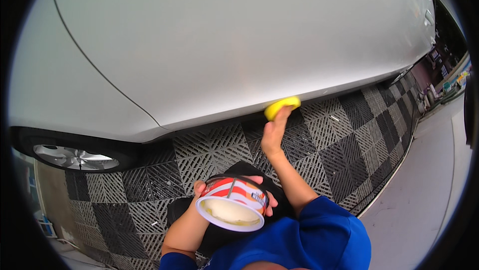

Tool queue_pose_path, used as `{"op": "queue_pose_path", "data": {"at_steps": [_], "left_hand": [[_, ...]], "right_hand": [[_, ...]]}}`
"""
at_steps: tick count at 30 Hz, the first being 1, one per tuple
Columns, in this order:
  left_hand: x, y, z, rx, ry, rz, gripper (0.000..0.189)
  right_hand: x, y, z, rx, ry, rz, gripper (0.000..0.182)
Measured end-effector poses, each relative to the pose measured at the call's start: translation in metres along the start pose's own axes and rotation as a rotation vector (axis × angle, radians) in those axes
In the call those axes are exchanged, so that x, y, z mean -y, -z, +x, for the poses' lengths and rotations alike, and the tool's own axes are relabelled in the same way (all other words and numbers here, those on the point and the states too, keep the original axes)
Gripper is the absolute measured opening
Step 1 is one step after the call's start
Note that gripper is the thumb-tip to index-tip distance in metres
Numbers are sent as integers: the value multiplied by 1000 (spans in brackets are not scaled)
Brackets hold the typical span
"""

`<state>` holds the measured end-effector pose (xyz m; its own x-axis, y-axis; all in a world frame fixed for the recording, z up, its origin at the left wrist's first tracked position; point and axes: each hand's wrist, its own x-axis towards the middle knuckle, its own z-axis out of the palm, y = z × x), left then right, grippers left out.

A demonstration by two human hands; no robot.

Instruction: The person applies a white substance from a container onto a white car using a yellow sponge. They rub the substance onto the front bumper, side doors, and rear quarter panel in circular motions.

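Note:
My right hand (275,131) reaches out and holds a round yellow applicator sponge (282,107), slightly blurred, against the lower edge of a silver car's door (239,38). Close to my body, my left hand (270,199) grips a red and white striped tin (239,191) from beneath, its fingers showing on both sides. A pale plastic lid or rim (230,214) is at the tin's near end, with a creamy, yellowish substance inside it. The tin bears writing. Whether the lid is separate from the tin cannot be told.
Under the car lies a floor of black and grey slatted plastic tiles (336,157). The car's wheel (76,157) is at the left. Along the right runs a pale wall or ledge (423,180), with bottles and other items (447,86) at its far end.

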<state>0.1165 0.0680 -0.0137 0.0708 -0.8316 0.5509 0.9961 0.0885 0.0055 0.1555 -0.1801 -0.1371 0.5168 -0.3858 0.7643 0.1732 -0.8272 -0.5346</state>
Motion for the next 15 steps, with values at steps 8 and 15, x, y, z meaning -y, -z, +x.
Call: {"op": "queue_pose_path", "data": {"at_steps": [8,15], "left_hand": [[0,-26,-14,18,-22,-63,118],[-7,-30,-16,9,45,59,106]], "right_hand": [[38,-25,-25,335,142,-158,76],[112,-82,-19,374,333,-20,70]]}}
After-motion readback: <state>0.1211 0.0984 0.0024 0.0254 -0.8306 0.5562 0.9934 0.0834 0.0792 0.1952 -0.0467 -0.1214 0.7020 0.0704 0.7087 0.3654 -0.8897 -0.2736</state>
